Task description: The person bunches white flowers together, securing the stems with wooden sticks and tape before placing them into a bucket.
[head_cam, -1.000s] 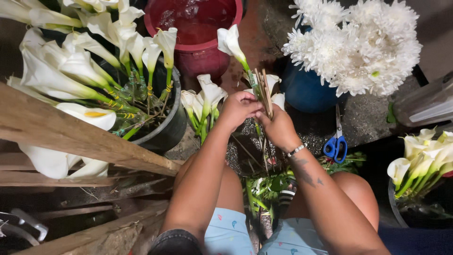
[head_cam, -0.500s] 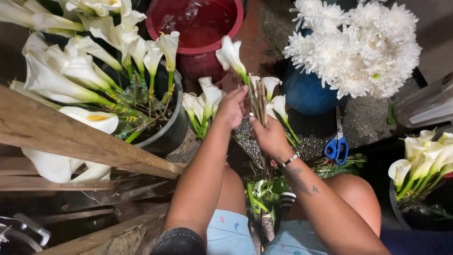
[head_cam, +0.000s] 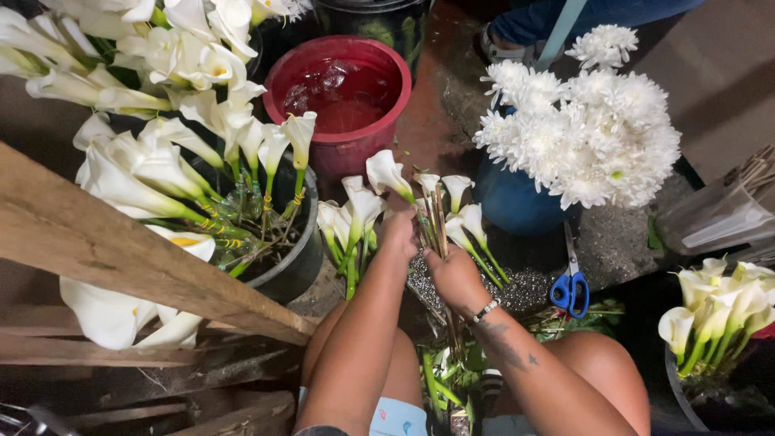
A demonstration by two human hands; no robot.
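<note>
gripping the calla stems (head_cam: pixel 436 222) between both hands' fingers (head_cam: pixel 420 242).

Dark wet floor (head_cam: pixel 436 121) carries red bucket (head_cam: pixel 343 145), black tub (head_cam: pixel 295 262), blue-handled scissors (head_cam: pixel 571 289).

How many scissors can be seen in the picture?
1. The blue-handled scissors lie on the ground right of the right hand, below the white chrysanthemums. Others may be hidden under flowers.

Left hand (head_cam: pixel 400 230) now higher among lilies (head_cam: pixel 379 190).
</note>
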